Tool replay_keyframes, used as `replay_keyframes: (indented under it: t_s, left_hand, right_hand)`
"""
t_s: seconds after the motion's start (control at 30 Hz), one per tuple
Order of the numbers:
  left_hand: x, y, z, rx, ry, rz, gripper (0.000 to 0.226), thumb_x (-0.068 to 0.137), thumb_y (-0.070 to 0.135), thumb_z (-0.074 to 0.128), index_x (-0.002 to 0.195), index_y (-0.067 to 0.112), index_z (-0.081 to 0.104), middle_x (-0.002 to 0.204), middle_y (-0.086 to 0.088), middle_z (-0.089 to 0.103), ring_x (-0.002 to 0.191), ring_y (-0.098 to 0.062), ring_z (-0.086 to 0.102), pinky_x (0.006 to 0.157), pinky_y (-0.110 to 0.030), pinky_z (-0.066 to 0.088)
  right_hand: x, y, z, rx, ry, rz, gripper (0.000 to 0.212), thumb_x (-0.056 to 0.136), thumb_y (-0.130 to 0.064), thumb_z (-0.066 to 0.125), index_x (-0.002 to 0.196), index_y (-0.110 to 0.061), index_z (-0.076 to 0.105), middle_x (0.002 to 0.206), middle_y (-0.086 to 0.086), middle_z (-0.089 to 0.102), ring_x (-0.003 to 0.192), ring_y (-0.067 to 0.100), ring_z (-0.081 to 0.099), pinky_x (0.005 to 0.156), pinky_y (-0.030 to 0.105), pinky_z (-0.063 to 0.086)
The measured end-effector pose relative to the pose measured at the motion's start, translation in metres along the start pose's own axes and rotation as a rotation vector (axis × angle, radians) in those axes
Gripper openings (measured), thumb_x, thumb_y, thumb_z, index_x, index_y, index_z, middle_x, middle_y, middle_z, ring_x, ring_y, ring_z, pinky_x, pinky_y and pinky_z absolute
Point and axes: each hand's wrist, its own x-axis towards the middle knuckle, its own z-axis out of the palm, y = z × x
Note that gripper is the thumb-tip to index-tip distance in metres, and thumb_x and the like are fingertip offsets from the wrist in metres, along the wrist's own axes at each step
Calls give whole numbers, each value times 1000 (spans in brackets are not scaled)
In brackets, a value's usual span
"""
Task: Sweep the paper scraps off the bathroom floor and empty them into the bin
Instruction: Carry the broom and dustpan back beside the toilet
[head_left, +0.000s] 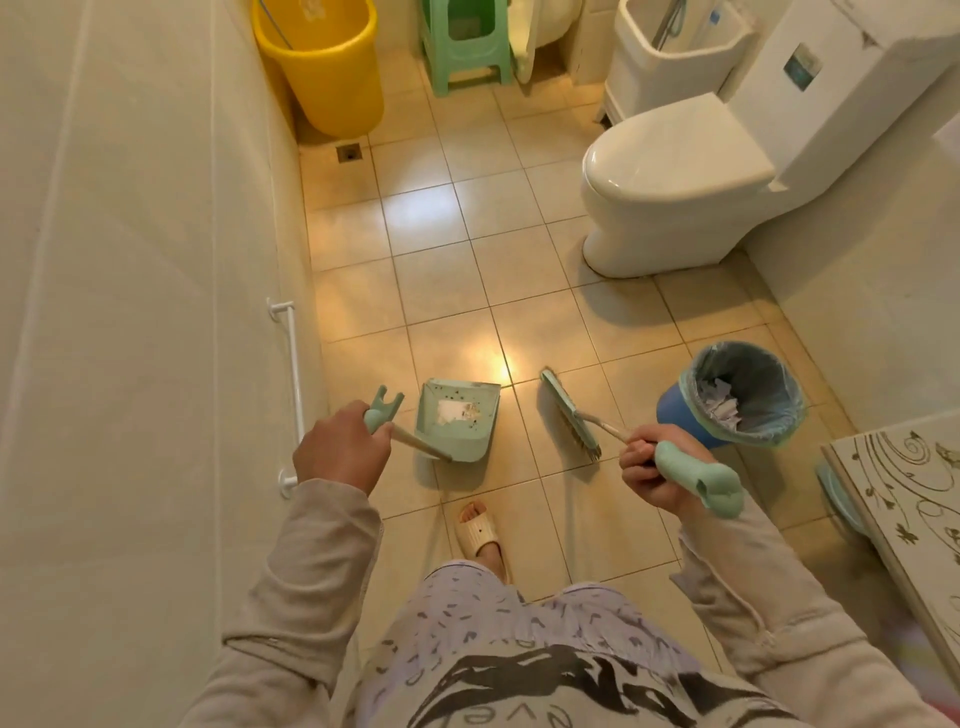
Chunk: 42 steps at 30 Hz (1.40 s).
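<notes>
one dustpan (457, 428), one broom (569, 415), one bin (674, 411)

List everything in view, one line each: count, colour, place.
dustpan: one, mint green, floor centre
broom: one, mint green, right of dustpan
bin: one, blue, lined, right of broom
paper scraps: two lots, white, in dustpan and bin
toilet: one, white, far right
bucket: one, yellow, far left
stool: one, green, beside bucket
grab rail: one, white, left wall
floor drain: one, grey, near bucket
left hand: one, grips dustpan handle
right hand: one, grips broom handle
</notes>
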Motion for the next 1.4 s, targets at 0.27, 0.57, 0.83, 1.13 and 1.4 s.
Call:
replay_keyframes:
  t_s: [0.27, 0.57, 0.83, 1.13, 1.4]
  left_hand:
    - [78, 10, -31, -20, 18, 11, 25, 88, 35, 56, 101, 16, 65, 92, -13, 69, 86, -34, 61, 64, -31, 40]
    - [160, 20, -50, -102, 68, -79, 25, 87, 36, 58, 101, 16, 65, 91, -13, 70, 85, -35, 61, 65, -31, 42]
    - [257, 44, -70, -158, 86, -243, 26, 86, 35, 61, 103, 16, 66, 94, -15, 70, 91, -37, 61, 68, -33, 45]
    - [363, 72, -102, -185, 124, -374, 31, 86, 34, 61, 111, 16, 65, 98, -18, 69, 93, -39, 60, 71, -35, 47]
    - [495, 97, -127, -147, 128, -295, 30, 86, 33, 62, 110, 15, 65, 99, -17, 69, 94, -38, 61, 69, -34, 44]
  right_hand:
    - [12, -24, 29, -18, 51, 21, 31, 92, -2, 27, 65, -17, 31, 26, -3, 35, 17, 6, 34, 23, 5, 22]
    - [75, -93, 117, -134, 13, 32, 27, 92, -2, 27, 69, -15, 33, 26, -3, 36, 17, 5, 35, 24, 4, 23]
    - [136, -203, 218, -276, -106, 52, 25, 91, 0, 32, 70, -13, 35, 28, -4, 37, 19, 4, 35, 25, 7, 24]
    - [183, -303, 323, -324, -192, 73, 21, 92, 1, 30, 77, -13, 35, 32, -3, 39, 21, 4, 37, 25, 6, 23]
    - [239, -361, 386, -269, -156, 77, 22, 92, 1, 32, 75, -14, 35, 32, -3, 41, 21, 4, 39, 26, 6, 25]
